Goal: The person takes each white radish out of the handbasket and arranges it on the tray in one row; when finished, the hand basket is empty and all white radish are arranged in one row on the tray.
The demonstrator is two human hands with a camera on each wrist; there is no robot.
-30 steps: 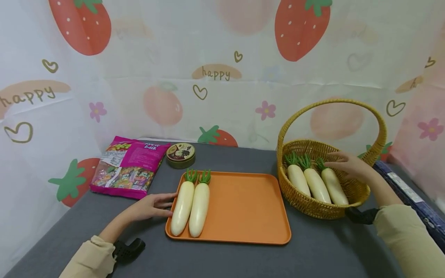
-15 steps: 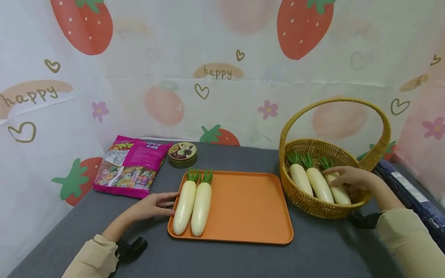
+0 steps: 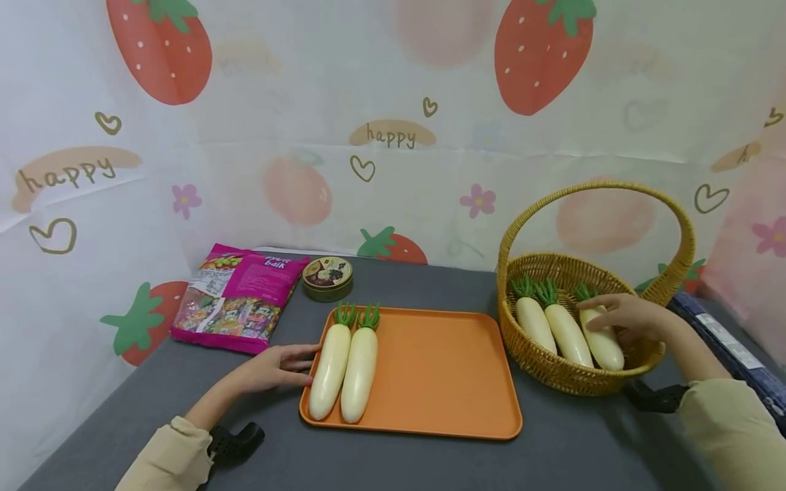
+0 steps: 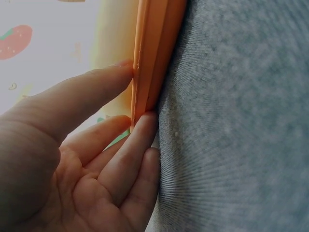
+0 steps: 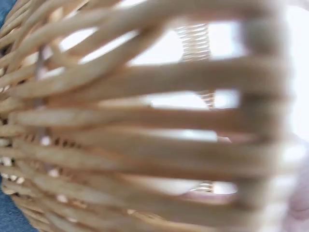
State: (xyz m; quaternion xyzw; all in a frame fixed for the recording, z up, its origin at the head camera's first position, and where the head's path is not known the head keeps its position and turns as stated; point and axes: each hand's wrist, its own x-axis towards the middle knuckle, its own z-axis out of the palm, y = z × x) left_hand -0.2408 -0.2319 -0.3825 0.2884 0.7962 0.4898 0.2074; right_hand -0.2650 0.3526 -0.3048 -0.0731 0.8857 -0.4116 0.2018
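Observation:
An orange tray (image 3: 442,375) lies on the grey cloth, with two white radishes (image 3: 359,375) side by side along its left edge. My left hand (image 3: 273,368) rests against that edge, its fingers fairly straight. In the left wrist view, the thumb and fingertips touch the tray's rim (image 4: 149,63). To the right stands a wicker basket (image 3: 552,378) holding three more white radishes. Inside it, my right hand (image 3: 635,317) grips the rightmost white radish (image 3: 604,348) from above, partly covering it; the thumb is hidden. Basket weave (image 5: 120,121) blocks most of the right wrist view.
A pink bag of sweets (image 3: 239,300) lies at the back left beside a round tin (image 3: 327,278). The basket's tall handle (image 3: 604,185) arches above my right hand. A dark blue folded item (image 3: 731,341) lies right of the basket. A printed curtain (image 3: 393,177) hangs behind.
My right hand has come down from above the basket's back right side onto the rightmost radish, its fingers closing over it. The left hand stays at the tray's edge. The head view has shifted slightly.

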